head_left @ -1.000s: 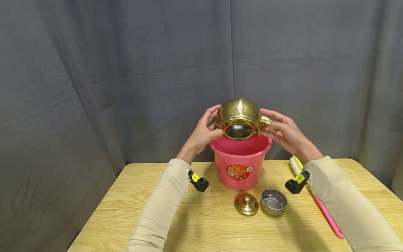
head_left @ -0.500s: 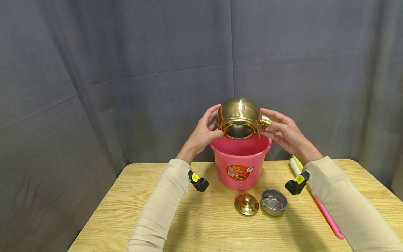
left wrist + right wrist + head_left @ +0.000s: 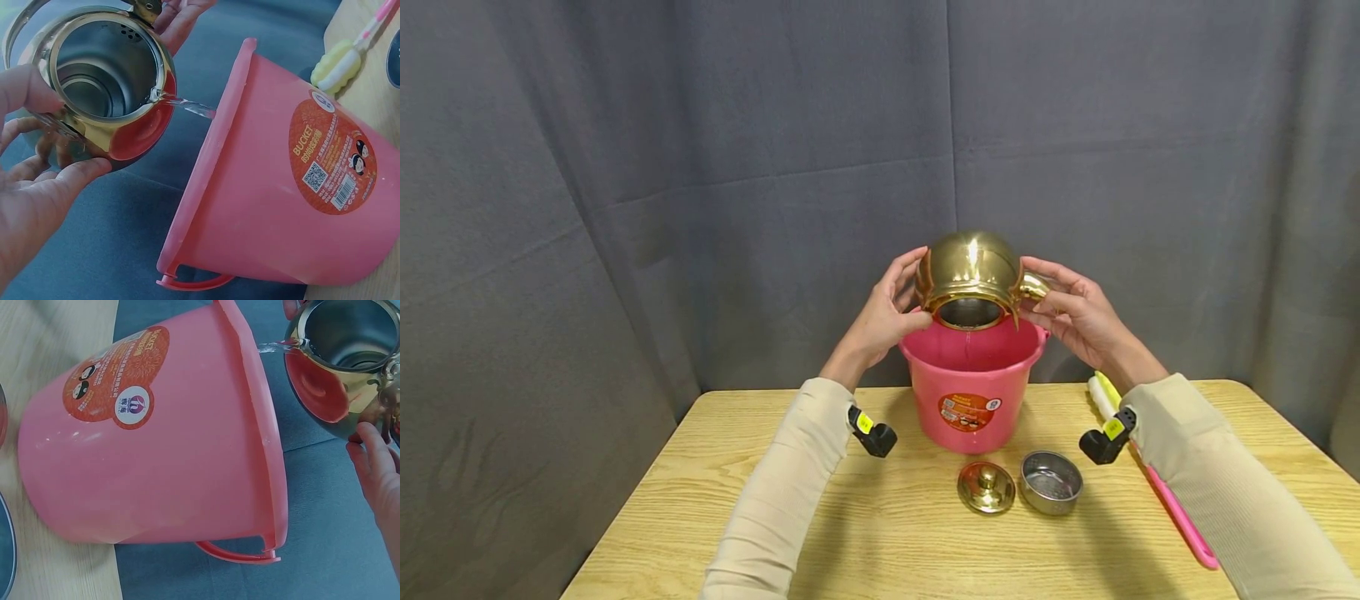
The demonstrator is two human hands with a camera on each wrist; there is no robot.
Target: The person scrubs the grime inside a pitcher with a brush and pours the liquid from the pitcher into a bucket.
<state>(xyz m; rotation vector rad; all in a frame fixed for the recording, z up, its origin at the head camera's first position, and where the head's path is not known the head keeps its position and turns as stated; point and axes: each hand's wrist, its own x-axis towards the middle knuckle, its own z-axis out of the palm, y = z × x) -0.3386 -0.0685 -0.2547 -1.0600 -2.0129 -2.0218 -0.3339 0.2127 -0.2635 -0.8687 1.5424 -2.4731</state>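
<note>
A shiny gold teapot (image 3: 972, 258) is held tipped over the pink bucket (image 3: 928, 396), its round mouth facing forward and down. My left hand (image 3: 880, 315) grips the pot's left side, with the thumb near the mouth's rim. At its right side my right hand (image 3: 1084, 321) holds the pot by the spout, fingers partly hidden. A clear stream of water (image 3: 194, 107) runs from the mouth towards the bucket in the left wrist view. Strainer holes show inside the pot's steel wall there, and a curved handle (image 3: 17, 28) hangs off one side.
On the wooden table (image 3: 737, 483), a gold lid (image 3: 986, 490) lies before the bucket, beside a round steel strainer (image 3: 1049, 503). A brush (image 3: 1180, 517) with a pink handle and yellow-white sponge head lies at the right, partly under the right forearm. A grey curtain (image 3: 820, 100) hangs behind.
The teapot has tipped slightly further, so its mouth looks narrower. Water now falls from the mouth's lower rim, where none was visible a second ago. Both hands keep their hold.
</note>
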